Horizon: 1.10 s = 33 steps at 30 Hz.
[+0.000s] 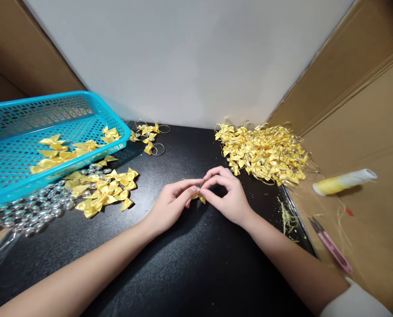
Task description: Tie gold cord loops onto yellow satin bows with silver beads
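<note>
At the middle of the black table, a yellow ribbon bow (200,198) is pinched between my two hands, mostly hidden by the fingers. My left hand (174,202) is closed on it from the left, thumb against forefinger. From the right, my right hand (227,193) pinches at the same spot with thumb and fingertips meeting. Something small and greyish shows between the fingertips, too small to name. Loose yellow bows (107,191) lie left of my hands, and a heap of bows with gold loops (264,152) lies beyond my right hand.
A turquoise basket (125,134) holding more bows stands at the left. Silvery beads (34,209) are spread before it. A few looped bows (150,137) lie by the back wall. Pink thread snips (333,251), a thread spool (344,181) and thread scraps (288,219) lie right.
</note>
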### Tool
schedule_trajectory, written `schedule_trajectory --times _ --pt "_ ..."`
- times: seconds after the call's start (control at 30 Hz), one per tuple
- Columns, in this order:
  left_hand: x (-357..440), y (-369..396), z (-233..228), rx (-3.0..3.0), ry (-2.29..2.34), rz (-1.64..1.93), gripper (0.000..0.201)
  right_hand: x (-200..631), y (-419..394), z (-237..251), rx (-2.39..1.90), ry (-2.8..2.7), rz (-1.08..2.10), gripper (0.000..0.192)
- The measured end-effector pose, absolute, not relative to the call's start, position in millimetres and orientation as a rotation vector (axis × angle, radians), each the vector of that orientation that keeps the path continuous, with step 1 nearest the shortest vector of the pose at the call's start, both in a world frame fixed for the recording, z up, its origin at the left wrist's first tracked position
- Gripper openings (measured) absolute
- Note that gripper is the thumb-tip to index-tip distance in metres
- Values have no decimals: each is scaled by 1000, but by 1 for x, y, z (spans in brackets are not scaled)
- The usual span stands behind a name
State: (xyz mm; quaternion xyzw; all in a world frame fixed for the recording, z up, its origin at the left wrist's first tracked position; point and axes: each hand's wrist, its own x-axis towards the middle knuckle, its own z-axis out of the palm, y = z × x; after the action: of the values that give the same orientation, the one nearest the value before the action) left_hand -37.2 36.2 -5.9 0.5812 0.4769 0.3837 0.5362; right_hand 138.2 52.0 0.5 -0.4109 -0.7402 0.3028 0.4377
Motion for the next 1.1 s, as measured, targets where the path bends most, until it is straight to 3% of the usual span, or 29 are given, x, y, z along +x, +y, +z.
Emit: schedule_trajectory --times 0.17,0.47,0.73,1.1 --pt "-35 37 -4 1181 1153 934 34 141 54 5 -1006 -2012 539 10" --pt "-34 43 -6 880 1128 1034 26 143 54 8 -1005 -2144 510 12" --pt "-41 45 -8 1405 1358 1070 8 158 66 18 -1049 -1920 639 8" --pt "-39 37 -8 1792 1461 954 7 168 73 27 -1010 -1796 705 11"
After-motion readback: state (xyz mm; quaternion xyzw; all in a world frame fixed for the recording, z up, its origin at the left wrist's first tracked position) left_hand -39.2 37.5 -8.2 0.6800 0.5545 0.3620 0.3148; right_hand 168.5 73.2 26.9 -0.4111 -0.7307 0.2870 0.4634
